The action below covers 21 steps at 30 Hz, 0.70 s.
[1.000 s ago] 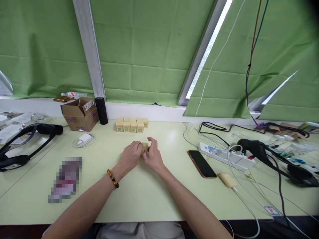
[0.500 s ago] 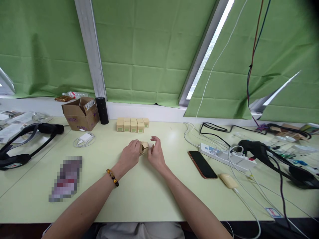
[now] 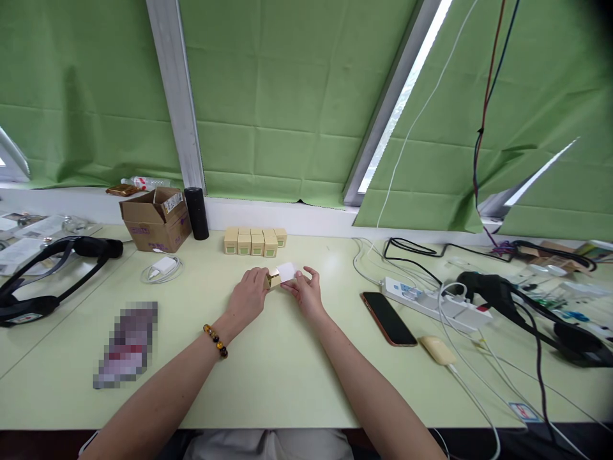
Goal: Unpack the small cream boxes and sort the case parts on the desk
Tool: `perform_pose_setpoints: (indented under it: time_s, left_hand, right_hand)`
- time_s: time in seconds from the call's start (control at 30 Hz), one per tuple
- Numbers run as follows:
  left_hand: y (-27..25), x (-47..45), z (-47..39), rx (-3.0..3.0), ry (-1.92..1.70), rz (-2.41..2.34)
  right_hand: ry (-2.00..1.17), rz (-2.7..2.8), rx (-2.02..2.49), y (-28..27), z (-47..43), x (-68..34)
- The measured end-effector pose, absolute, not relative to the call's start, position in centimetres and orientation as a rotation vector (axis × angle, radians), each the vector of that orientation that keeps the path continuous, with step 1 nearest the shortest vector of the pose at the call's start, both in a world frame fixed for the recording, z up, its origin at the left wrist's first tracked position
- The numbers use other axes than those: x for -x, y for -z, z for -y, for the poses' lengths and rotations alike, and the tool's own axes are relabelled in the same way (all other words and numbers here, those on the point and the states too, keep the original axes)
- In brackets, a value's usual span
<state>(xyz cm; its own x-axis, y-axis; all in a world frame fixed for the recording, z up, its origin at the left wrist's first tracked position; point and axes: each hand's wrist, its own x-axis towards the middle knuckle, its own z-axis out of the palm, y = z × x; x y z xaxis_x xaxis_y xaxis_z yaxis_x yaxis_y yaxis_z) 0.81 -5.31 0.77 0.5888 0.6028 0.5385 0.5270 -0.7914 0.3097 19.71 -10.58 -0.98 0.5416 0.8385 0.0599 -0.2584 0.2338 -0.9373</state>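
Note:
My left hand (image 3: 248, 295) is wrapped round a small tan cardboard box (image 3: 273, 280), lying on its side with its opening facing right. Most of that box is covered by my fingers. Between thumb and fingers, my right hand (image 3: 306, 291) pinches a white slip of paper (image 3: 287, 272) at the box's open end. The slip's left end meets the opening; how much of it sits inside is hidden. Behind both hands stands a cluster of small tan boxes (image 3: 251, 241) with green-edged labels, close together on the table.
A black phone (image 3: 389, 318), a white power strip (image 3: 438, 300) and tangled cables lie on the right. Left are an open carton (image 3: 157, 220), a black cylinder (image 3: 196, 213), a charger (image 3: 163, 268) and a black headset (image 3: 52, 275). A cream mouse-shaped object (image 3: 438, 350) lies near the phone.
A white slip now shows between the box and my right hand, which has moved slightly right and closed on it. My left hand keeps its hold on the box.

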Motion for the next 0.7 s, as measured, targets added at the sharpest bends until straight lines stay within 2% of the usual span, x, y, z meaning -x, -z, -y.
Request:
perform_pose_setpoints:
  time_s: [0.17, 0.37, 0.43, 0.7]
  left_hand:
    - [-0.8, -0.8, 5.3, -2.733, -0.961, -0.970]
    - [-0.5, -0.8, 5.2, -2.754, -0.964, -0.956]
    - [-0.4, -0.9, 5.2, -2.754, -0.975, -0.960]
    - [-0.1, -1.0, 5.2, -2.723, -1.015, -0.930]
  right_hand:
    - [-0.556, 0.832, 1.286, 1.2, 10.9, -19.6]
    - [0.337, 1.293, 1.566, 0.6, 11.8, -19.8]
    - [0.532, 1.414, 1.562, 0.4, 12.0, -19.8]
    - [0.755, 1.728, 1.373, -0.3, 12.9, -18.5]
